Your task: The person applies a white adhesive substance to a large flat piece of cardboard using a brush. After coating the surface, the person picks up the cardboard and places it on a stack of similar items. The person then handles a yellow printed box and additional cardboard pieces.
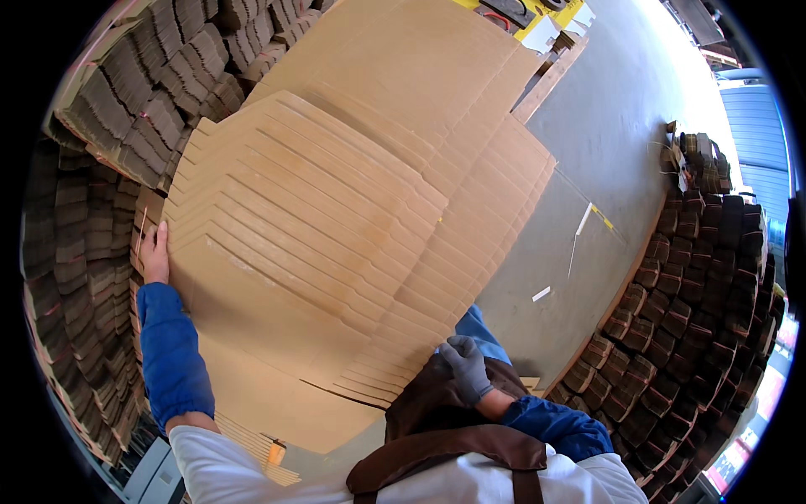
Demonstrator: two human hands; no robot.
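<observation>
A fanned pile of brown cardboard sheets (311, 210) lies before me, their edges overlapping in steps. My left hand (154, 256), bare below a blue sleeve, rests at the left edge of the sheets with its fingers stretched out along it. My right hand (467, 370), in a grey glove, is held in front of my brown apron (428, 399), close to the near right edge of the sheets. Its fingers are curled closed; what they hold, if anything, is hidden.
Tall stacks of bundled cardboard (159, 92) stand close on the left. More dark bundles (672, 311) fill the right side beyond the grey floor (571, 227). A wooden pallet piece (550, 82) and a yellow machine part (546, 25) are at the far end.
</observation>
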